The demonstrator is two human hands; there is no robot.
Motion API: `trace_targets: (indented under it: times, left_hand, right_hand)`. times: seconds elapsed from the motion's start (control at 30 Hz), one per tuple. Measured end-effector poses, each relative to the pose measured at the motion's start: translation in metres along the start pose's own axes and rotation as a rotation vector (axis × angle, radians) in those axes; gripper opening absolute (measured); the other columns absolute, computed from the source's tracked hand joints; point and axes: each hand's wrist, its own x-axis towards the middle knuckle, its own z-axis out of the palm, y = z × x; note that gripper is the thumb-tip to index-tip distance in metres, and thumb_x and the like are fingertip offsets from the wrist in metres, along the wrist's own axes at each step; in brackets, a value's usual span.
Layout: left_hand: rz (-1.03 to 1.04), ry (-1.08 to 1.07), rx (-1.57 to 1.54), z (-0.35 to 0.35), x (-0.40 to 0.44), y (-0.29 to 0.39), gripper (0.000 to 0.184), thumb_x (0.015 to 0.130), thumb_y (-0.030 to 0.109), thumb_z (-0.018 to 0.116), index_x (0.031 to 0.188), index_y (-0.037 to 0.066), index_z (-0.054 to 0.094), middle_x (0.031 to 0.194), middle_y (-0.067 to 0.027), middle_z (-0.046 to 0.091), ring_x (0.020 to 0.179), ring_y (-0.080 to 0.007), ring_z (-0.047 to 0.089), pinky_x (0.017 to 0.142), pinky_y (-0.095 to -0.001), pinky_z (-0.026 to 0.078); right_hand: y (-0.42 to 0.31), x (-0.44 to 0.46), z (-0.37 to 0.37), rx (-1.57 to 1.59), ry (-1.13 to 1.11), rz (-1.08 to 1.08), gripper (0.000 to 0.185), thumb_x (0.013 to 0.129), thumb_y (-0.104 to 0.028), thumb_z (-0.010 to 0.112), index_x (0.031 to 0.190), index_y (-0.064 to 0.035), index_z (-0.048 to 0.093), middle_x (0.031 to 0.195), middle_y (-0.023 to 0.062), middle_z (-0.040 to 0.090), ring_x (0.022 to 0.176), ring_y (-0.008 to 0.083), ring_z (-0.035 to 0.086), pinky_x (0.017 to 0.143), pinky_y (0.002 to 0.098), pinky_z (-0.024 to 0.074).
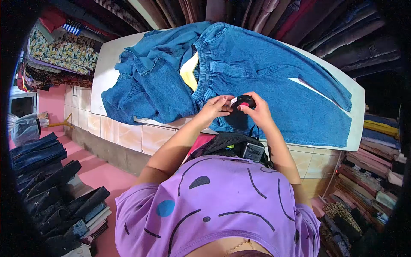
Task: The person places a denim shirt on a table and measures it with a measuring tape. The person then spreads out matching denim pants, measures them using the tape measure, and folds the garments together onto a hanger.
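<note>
Denim trousers [295, 96] lie under right fingers [247, 110] gripping black disc [245, 99], left fingers [221, 103] holding unclearly.

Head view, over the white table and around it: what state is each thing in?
Blue elastic-waisted denim trousers: spread out, legs slightly parted.
Blue collared denim top: rumpled, unfolded.
Round black case with red centre: held in the right hand.
Left hand: fingers bent, beside the case.
Floral cloth: folded, stacked.
</note>
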Motion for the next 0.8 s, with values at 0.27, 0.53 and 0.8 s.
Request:
trace_targets:
  times: [0.27,0.53,0.8]
  left_hand:
    - [0.403,0.329,0.759,-0.041,0.004,0.003,0.025,0.092,0.010,0.048,0.114,0.003,0.058,0.098,-0.0034,0.061,0.082,-0.0093,0.056,0.072,-0.0242,0.047]
    - [0.401,0.363,0.581,-0.046,0.009,0.003,0.022,0.091,0.013,0.051,0.107,0.004,0.062,0.088,-0.0052,0.065,0.080,-0.0109,0.060,0.071,-0.0243,0.046]
    - [0.404,0.319,0.460,-0.053,0.007,-0.001,0.024,0.093,0.014,0.046,0.111,0.004,0.059,0.096,-0.0047,0.064,0.084,-0.0118,0.060,0.073,-0.0257,0.048]
  right_hand:
    - [-0.007,0.008,-0.005,0.117,0.077,0.080,0.027,0.073,-0.009,0.073,0.093,-0.0023,0.056,0.080,0.0051,0.062,0.069,0.0111,0.059,0.062,0.0251,0.0466]
    - [-0.020,0.028,0.010,0.469,-0.044,0.076,0.025,0.079,-0.010,0.069,0.097,-0.0047,0.052,0.081,0.0025,0.059,0.066,0.0081,0.057,0.051,0.0213,0.0414]
    - [0.013,0.032,0.020,0.652,-0.046,0.492,0.025,0.087,-0.024,0.061,0.105,-0.0090,0.053,0.090,0.0037,0.064,0.063,0.0065,0.057,0.041,0.0182,0.0331]
